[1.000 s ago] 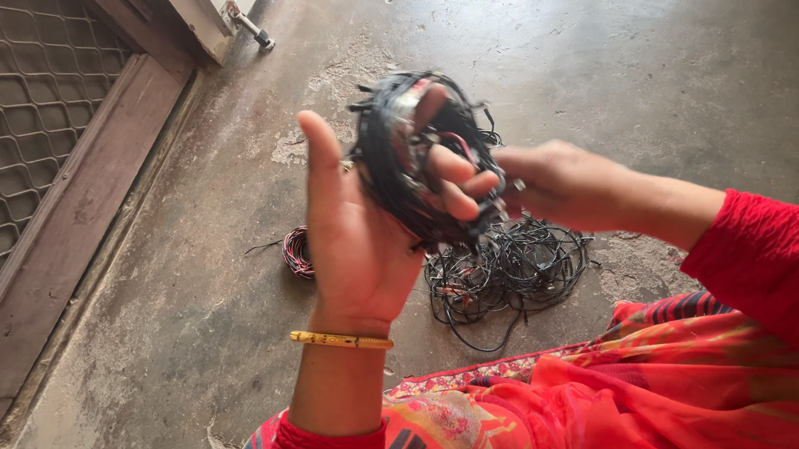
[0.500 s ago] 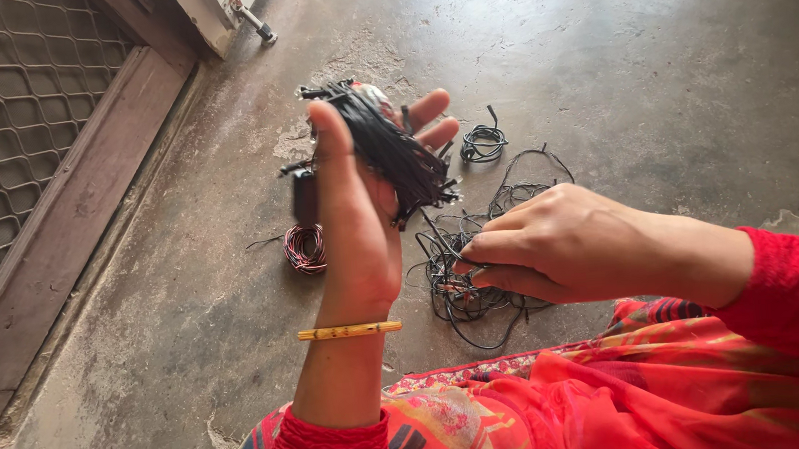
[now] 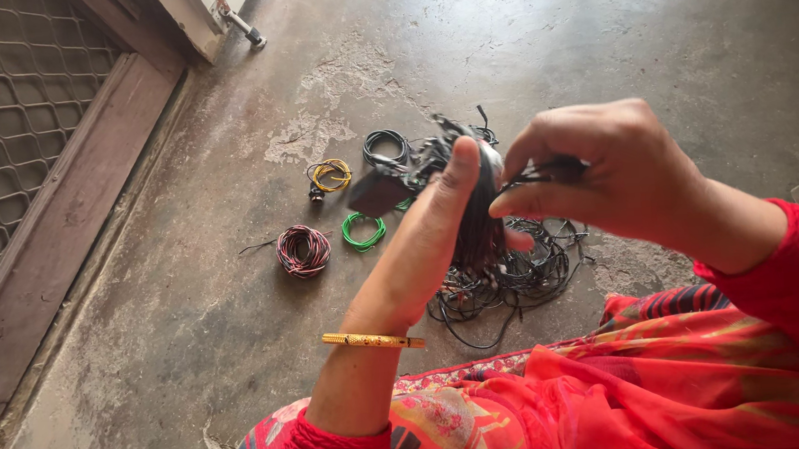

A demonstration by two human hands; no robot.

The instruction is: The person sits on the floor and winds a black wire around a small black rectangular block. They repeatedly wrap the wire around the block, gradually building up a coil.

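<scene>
ideally the left hand (image 3: 434,236) keeps its fingers closed around the black wire bundle (image 3: 474,204) while the right hand (image 3: 605,175), seemingly pinching a strand, winds each turn snugly.

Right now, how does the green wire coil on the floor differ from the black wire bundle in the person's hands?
The green wire coil is a small, neat ring; the black wire bundle is thick and messy, with ends sticking out. The green wire coil lies flat on the concrete floor, untouched; the black wire bundle is held up on the left hand, and the right hand pinches a strand of it. Both are wound wire.
</scene>
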